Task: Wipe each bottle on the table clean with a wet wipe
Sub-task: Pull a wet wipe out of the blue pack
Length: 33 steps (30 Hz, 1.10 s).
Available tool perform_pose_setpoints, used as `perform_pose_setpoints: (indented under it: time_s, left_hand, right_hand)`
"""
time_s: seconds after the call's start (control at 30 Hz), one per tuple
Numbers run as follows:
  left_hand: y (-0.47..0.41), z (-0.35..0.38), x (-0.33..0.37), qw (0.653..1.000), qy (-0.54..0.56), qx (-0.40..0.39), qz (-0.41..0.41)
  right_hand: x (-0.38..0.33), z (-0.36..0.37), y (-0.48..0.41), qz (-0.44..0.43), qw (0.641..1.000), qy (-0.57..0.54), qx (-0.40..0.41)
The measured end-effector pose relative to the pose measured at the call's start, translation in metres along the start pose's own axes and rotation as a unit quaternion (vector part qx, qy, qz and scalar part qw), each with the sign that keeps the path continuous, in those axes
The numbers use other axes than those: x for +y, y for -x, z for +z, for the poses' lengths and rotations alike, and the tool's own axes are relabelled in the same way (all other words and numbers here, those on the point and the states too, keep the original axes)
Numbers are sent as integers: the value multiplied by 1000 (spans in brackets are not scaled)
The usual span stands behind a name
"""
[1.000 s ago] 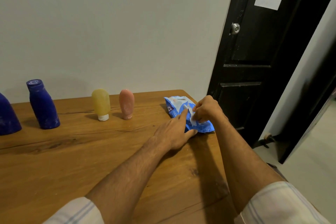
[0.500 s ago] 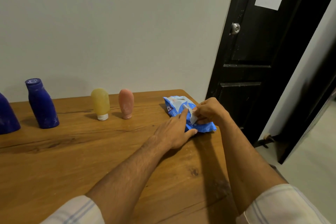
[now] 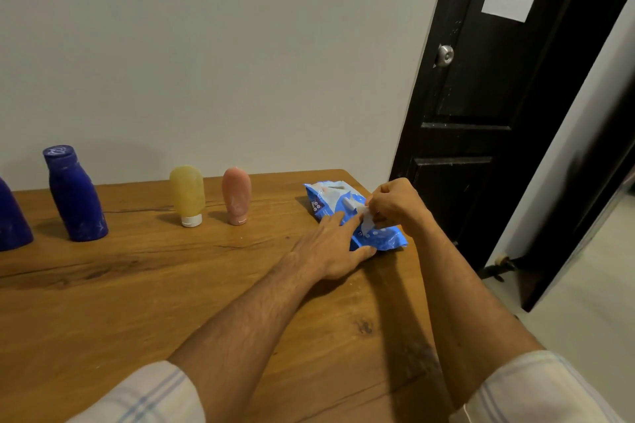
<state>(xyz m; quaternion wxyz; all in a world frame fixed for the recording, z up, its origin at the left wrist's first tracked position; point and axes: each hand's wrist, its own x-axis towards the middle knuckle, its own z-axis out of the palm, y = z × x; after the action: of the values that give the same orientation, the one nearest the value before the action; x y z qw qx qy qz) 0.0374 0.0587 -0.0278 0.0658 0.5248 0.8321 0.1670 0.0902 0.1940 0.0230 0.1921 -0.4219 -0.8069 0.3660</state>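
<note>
A blue wet-wipe pack [image 3: 326, 203] lies near the table's far right corner. My left hand [image 3: 333, 244] presses flat on the pack with straight fingers. My right hand [image 3: 395, 204] pinches a white wipe [image 3: 366, 220] sticking up out of the pack's opening. Standing in a row along the wall are a pink bottle [image 3: 236, 195], a yellow bottle [image 3: 187, 194] with a white cap, a dark blue bottle [image 3: 74, 194], and part of another dark blue bottle [image 3: 12, 220] at the left edge.
The wooden table [image 3: 137, 285] ends just right of the pack. A black door [image 3: 481, 96] with a metal knob stands to the right, beside an open doorway. The wall runs behind the bottles.
My right hand has lifted slightly, drawing the white wipe a little further out of the pack. My left hand stays pressed on the pack.
</note>
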Motion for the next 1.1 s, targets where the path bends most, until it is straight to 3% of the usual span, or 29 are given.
perform_pose_setpoints:
  time_s: [0.33, 0.57, 0.87, 1.1]
  left_hand:
    - [-1, -2, 0, 998, -58, -5, 8]
    - [-6, 3, 0, 996, -84, -29, -7]
    - [-1, 11, -4, 998, -53, 14, 10]
    - [-2, 11, -9, 999, -22, 20, 13]
  right_hand:
    - [2, -3, 1, -7, 1000, -23, -10]
    - [8, -6, -2, -42, 998, -23, 38]
    - [5, 3, -2, -33, 999, -26, -19]
    - [-3, 1, -3, 13, 1000, -22, -8]
